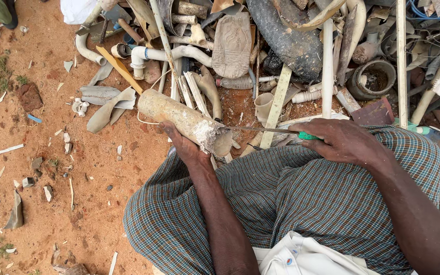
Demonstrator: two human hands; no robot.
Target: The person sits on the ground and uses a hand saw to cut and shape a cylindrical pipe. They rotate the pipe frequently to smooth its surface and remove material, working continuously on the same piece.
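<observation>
You're sitting outdoors on bare reddish dirt (92, 203), scattered with small white and grey plastic chips, with tufts of grass showing at its left edge. Along the top edge of the ground a big scrap heap (291, 46) is sprawling: bent white pipes, flat strips, a black tyre-like piece, a crushed grey bottle, too tangled for a full count. Your checked cloth (291, 198) is covering your lap, filling the lower middle of the view.

You're working with two hands and one pipe. Your left hand (184, 142) is curling its fingers around the underside of a single dirty cream pipe piece (179, 117), gripping it firmly. That pipe is slanting from upper left down to the right, just above your left knee, its ragged broken end (215, 137) pointing toward your lap.

Your right hand (339, 140) is closing tight on a green handle (309, 136), one tool only, and its thin blade (260, 129) is reaching left, its tip meeting the pipe's broken end. Whether it is a saw or a knife I cannot tell.

One small cream cup (263, 104) is standing just beyond the blade, at the heap's near edge. One dark round pot (375, 79) is sitting further right in the pile.
</observation>
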